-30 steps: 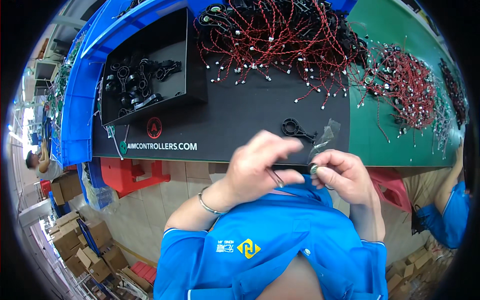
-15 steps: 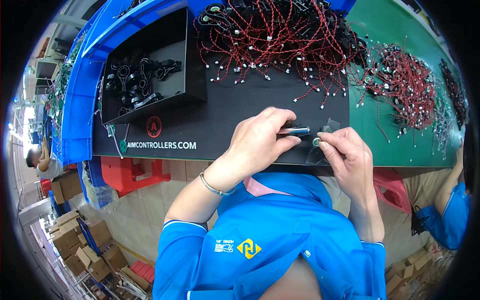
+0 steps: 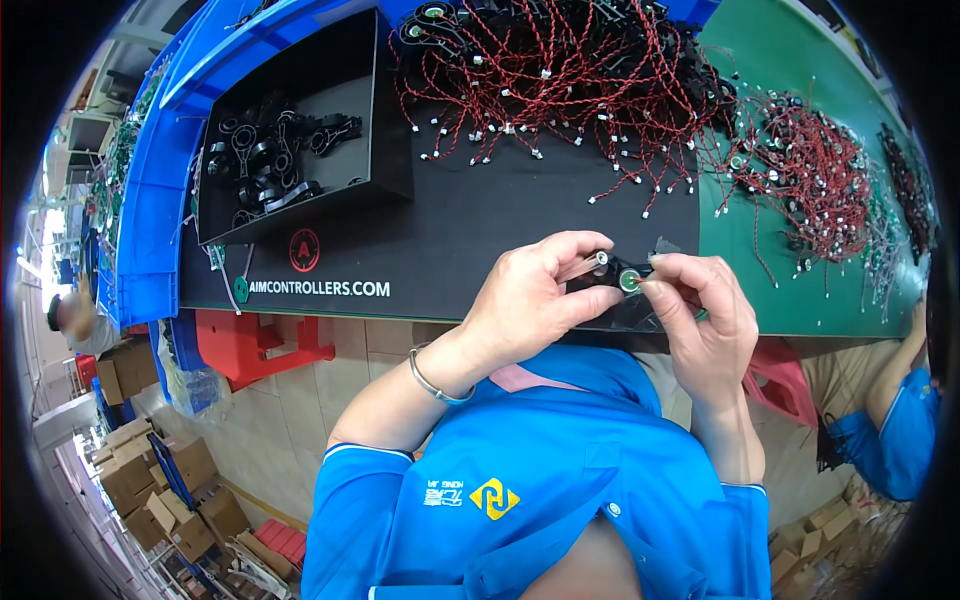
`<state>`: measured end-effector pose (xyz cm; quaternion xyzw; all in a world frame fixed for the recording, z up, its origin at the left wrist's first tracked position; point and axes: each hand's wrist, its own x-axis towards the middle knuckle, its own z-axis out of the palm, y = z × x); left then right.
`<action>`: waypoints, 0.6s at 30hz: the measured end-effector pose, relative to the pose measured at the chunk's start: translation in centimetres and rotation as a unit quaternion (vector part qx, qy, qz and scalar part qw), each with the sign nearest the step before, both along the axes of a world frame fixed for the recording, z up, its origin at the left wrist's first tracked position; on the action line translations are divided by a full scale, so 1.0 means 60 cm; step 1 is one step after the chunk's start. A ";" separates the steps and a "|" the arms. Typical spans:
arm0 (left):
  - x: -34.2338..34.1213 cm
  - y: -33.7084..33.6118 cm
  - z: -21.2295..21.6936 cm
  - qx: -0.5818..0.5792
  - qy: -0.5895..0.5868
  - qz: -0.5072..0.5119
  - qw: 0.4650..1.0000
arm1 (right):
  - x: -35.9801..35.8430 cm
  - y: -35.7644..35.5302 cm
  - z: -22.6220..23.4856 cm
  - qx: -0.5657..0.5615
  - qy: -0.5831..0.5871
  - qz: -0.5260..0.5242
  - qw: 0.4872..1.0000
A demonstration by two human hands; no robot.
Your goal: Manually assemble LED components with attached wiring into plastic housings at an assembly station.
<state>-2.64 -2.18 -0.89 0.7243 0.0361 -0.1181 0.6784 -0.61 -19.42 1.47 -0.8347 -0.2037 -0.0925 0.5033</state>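
Observation:
My left hand (image 3: 548,290) is closed round a slim silver rod-shaped tool (image 3: 598,262), with its tip showing between thumb and forefinger. Just right of that tip is a small round green part (image 3: 629,281) with a pale rim, and a bit of red wire shows at its edge. My right hand (image 3: 704,305) pinches this part at its right side with thumb and forefinger. Something dark lies between the hands behind the part, partly hidden by my fingers. A piece of clear film (image 3: 640,318) lies under the right fingertips at the table's near edge.
A black open box (image 3: 392,180) with black ring-ended parts stands at left, beside a blue bin (image 3: 150,230). A heap of red twisted wires with white connectors (image 3: 560,110) lies at the back. More wired parts (image 3: 800,165) cover the green mat (image 3: 745,290). A co-worker's blue sleeve (image 3: 890,440) shows at right.
My left hand has turned so the tool now points its tip up toward me, and has shifted slightly right. The green part now faces up between the hands, which are closer together.

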 end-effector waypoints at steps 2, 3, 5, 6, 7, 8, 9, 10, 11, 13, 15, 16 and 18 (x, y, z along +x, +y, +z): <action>0.000 -0.001 0.000 -0.022 0.007 -0.005 1.000 | -0.001 0.004 -0.005 -0.009 -0.023 0.006 1.000; 0.000 -0.002 0.000 -0.016 0.010 -0.012 1.000 | -0.002 0.004 -0.009 -0.010 -0.023 0.006 1.000; 0.000 -0.003 0.000 -0.011 0.014 -0.019 1.000 | -0.002 0.003 -0.017 -0.023 -0.051 0.004 0.998; -0.001 -0.004 -0.001 -0.020 0.016 -0.018 1.000 | -0.003 0.004 -0.019 -0.023 -0.051 0.004 0.998; -0.001 -0.005 -0.001 -0.029 0.017 -0.017 0.999 | -0.004 0.005 -0.021 -0.023 -0.055 0.002 0.998; -0.002 -0.005 0.000 -0.029 0.017 -0.016 0.999 | -0.005 0.006 -0.023 -0.024 -0.059 0.000 0.998; -0.002 -0.005 0.002 -0.034 0.022 -0.019 0.999 | -0.005 0.006 -0.025 -0.024 -0.059 0.001 0.998; -0.002 -0.005 0.002 -0.039 0.027 -0.021 0.999 | -0.003 0.005 -0.028 -0.029 -0.083 0.004 0.996; -0.001 -0.005 0.001 -0.039 0.027 -0.020 0.999 | -0.002 0.004 -0.031 -0.033 -0.107 0.008 0.994; -0.001 -0.006 -0.001 -0.063 0.036 -0.033 0.997 | -0.002 0.002 -0.033 -0.034 -0.116 0.006 0.993; -0.002 -0.008 -0.004 -0.083 0.039 -0.031 0.995 | -0.003 0.001 -0.038 -0.036 -0.126 0.003 0.991; -0.002 -0.008 -0.005 -0.103 0.043 -0.030 0.993 | -0.005 0.000 -0.042 -0.018 -0.119 0.004 0.993; 0.000 -0.007 0.000 -0.089 0.046 -0.034 0.994 | -0.004 0.000 -0.046 0.001 -0.111 0.005 0.994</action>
